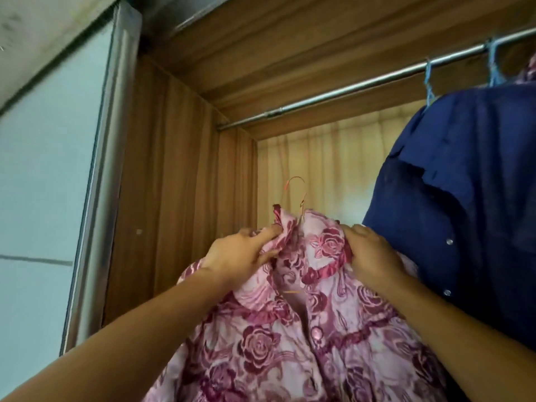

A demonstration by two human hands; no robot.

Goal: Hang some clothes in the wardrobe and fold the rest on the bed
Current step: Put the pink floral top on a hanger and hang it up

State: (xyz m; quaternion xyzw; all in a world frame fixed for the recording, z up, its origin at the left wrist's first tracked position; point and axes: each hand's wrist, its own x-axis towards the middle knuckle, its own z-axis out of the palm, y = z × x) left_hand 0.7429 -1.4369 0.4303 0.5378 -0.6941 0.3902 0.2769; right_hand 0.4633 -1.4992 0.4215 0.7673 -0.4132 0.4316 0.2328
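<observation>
A pink shirt with a dark rose pattern (290, 343) is held up in front of the open wardrobe, on a thin wire hanger whose hook (295, 190) sticks up above the collar. My left hand (240, 253) pinches the collar's left side. My right hand (374, 256) grips the collar's right side. The hook is well below the metal rail (333, 92) and touches nothing.
A dark blue shirt (464, 198) hangs from the rail on a blue hanger (429, 82) at the right, close to my right hand. The wardrobe's wooden side wall (174, 184) is on the left, with a mirrored door (52, 169) beyond it.
</observation>
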